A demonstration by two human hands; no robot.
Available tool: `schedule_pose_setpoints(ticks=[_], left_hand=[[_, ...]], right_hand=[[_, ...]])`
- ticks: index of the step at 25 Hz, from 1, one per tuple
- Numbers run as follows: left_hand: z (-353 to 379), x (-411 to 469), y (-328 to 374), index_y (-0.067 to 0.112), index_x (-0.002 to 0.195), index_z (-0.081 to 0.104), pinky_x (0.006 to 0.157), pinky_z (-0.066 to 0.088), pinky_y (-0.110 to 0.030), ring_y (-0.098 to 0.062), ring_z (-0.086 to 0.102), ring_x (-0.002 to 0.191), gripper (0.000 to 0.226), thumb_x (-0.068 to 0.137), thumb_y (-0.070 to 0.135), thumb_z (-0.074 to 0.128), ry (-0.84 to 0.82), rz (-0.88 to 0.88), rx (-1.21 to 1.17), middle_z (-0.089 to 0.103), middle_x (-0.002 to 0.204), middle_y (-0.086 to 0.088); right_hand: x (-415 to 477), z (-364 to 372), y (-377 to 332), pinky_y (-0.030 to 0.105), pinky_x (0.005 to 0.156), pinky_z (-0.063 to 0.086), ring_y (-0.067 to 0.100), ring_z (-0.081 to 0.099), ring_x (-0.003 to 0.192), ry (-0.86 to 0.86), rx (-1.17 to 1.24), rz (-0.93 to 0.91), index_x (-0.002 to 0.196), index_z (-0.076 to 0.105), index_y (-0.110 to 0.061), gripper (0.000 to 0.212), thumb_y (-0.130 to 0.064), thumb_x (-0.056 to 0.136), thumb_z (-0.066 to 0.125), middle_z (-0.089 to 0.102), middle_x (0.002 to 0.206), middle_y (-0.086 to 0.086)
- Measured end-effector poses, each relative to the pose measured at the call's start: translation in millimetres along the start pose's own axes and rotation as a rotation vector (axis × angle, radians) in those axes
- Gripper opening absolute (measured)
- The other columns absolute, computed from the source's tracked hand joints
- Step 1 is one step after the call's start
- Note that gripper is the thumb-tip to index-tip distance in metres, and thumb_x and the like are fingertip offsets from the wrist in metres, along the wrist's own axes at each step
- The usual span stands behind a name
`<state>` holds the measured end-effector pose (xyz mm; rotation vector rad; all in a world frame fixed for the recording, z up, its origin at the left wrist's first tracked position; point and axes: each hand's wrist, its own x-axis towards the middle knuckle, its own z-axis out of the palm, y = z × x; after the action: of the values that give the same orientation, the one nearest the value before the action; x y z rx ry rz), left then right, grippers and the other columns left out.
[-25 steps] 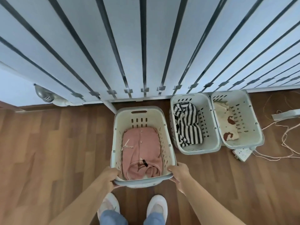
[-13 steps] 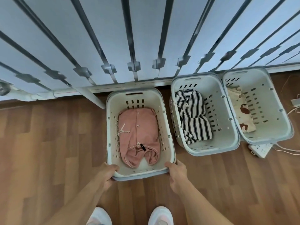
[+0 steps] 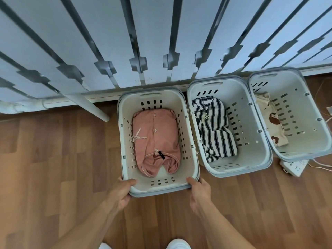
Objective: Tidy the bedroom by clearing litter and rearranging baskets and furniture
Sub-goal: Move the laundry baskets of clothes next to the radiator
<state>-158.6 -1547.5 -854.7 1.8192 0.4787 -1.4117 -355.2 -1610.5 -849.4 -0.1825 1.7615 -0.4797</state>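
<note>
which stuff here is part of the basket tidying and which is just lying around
Part of the job:
- pink-clothes basket, held at its near rim by the left hand and right hand
- striped-clothes basket
- third basket

Just lying about:
- power strip
- cables
- white pipe

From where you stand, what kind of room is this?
Probably a bedroom or laundry corner at home: three laundry baskets holding folded clothes such as a pink garment stand on a wooden floor by a slatted wall.

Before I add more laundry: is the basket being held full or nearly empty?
Nearly empty. The held basket contains only one pink garment lying flat on its bottom; its slotted walls are bare above it.
</note>
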Motion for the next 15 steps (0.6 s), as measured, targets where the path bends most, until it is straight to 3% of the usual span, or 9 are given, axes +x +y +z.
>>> schedule_pose_setpoints(ticks=[2,4,6,10,15], left_hand=[[2.3,3.1,0.2,0.008,0.103,0.050,0.094,0.046,-0.046,-0.029,0.058,0.084,0.028,0.087,-0.016,0.051,-0.015,-0.001,0.001,0.061,0.095,-0.015],[4.6,7.8,-1.1,0.007,0.111,0.049,0.093,0.047,-0.045,-0.032,0.058,0.090,0.033,0.086,-0.015,0.051,-0.022,0.009,-0.001,0.060,0.106,-0.017],[6.2,10.8,-2.5,0.007,0.114,0.048,0.090,0.047,-0.045,-0.032,0.058,0.091,0.035,0.086,-0.015,0.052,-0.023,0.010,-0.002,0.059,0.110,-0.018],[4.4,10.4,-1.7,0.009,0.102,0.051,0.092,0.047,-0.046,-0.031,0.059,0.088,0.028,0.086,-0.014,0.052,-0.029,-0.003,0.003,0.059,0.109,-0.018],[7.2,10.9,-3.0,0.005,0.130,0.044,0.095,0.046,-0.047,-0.032,0.056,0.099,0.047,0.088,-0.015,0.050,-0.043,0.000,-0.015,0.057,0.120,-0.020]], right_hand=[[0.7,0.3,-2.0,0.029,0.090,0.044,0.018,0.060,0.084,0.014,0.021,-0.018,0.081,0.058,-0.016,0.020,0.003,0.089,0.059,0.065,0.086,0.003],[2.6,0.6,-3.5,0.032,0.094,0.046,0.021,0.060,0.089,0.016,0.046,-0.030,0.093,0.060,-0.010,0.013,0.002,0.089,0.059,0.065,0.089,0.003],[5.2,0.6,-4.3,0.036,0.100,0.046,0.024,0.060,0.095,0.013,0.044,-0.039,0.108,0.060,-0.007,0.020,0.002,0.089,0.059,0.066,0.092,0.005],[4.2,1.6,-4.8,0.039,0.106,0.043,0.027,0.060,0.104,0.012,0.045,-0.029,0.120,0.057,-0.003,0.031,0.000,0.090,0.059,0.066,0.104,0.010],[4.4,0.9,-8.3,0.035,0.104,0.043,0.028,0.060,0.106,0.021,0.035,-0.026,0.123,0.055,-0.001,0.033,0.002,0.090,0.058,0.065,0.105,0.011]])
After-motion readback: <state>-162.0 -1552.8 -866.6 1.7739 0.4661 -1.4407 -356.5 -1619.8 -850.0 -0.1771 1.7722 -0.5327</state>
